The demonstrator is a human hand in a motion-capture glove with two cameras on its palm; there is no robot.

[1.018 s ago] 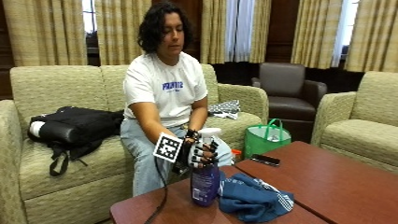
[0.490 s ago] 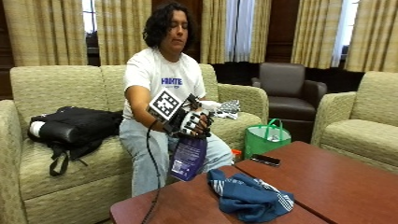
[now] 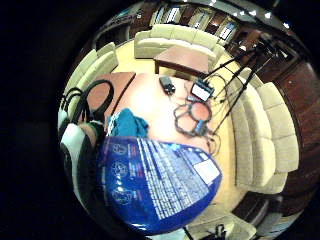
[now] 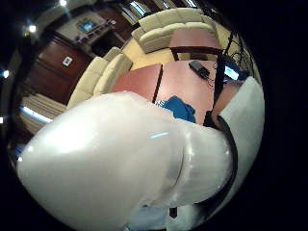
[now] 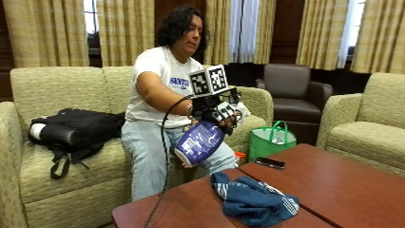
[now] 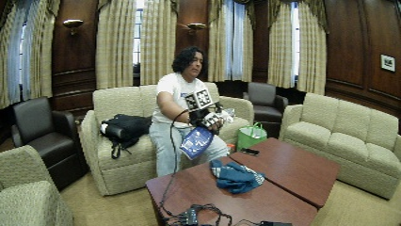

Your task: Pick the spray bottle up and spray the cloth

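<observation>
gloved right hand [image 5: 218,111] gripping tilted blue-labelled spray bottle [image 5: 198,142], label unreadable

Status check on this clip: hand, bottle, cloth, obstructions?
Right hand grips spray bottle, lifted and tilted above table. Blue cloth bunched on table, untouched. Phone off to the side, path clear.

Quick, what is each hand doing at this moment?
Right hand: holding the spray bottle, tilted, above the table edge.
Bare hand: cannot be told, it is hidden.
</observation>
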